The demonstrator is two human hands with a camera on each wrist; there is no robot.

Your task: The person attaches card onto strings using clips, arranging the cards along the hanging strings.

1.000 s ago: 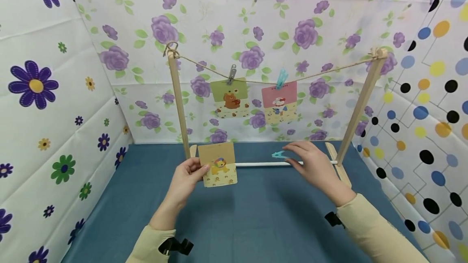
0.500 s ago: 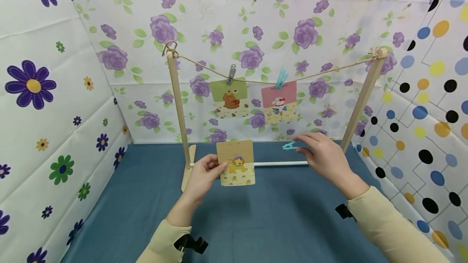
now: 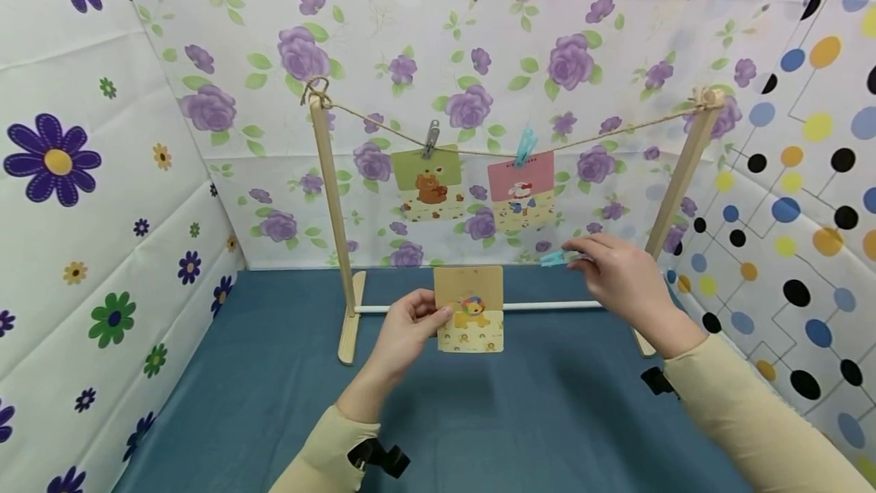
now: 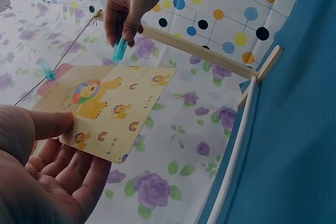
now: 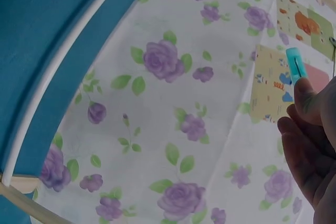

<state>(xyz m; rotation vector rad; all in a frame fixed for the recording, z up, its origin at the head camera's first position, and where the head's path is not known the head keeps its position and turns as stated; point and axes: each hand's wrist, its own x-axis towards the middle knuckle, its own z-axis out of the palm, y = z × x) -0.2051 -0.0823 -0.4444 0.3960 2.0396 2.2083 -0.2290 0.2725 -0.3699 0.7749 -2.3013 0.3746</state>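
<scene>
Tan lion card (image 3: 469,309) pinched, left hand (image 3: 405,329) | teal clothespin (image 3: 553,258) pinched, right hand (image 3: 619,280)

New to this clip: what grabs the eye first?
The wooden rack with a twine line at the back of the blue table, a green bear card and a pink card clipped to it. In front, the left hand holds a tan lion card, and the right hand pinches a turquoise plastic clothespin.
</scene>
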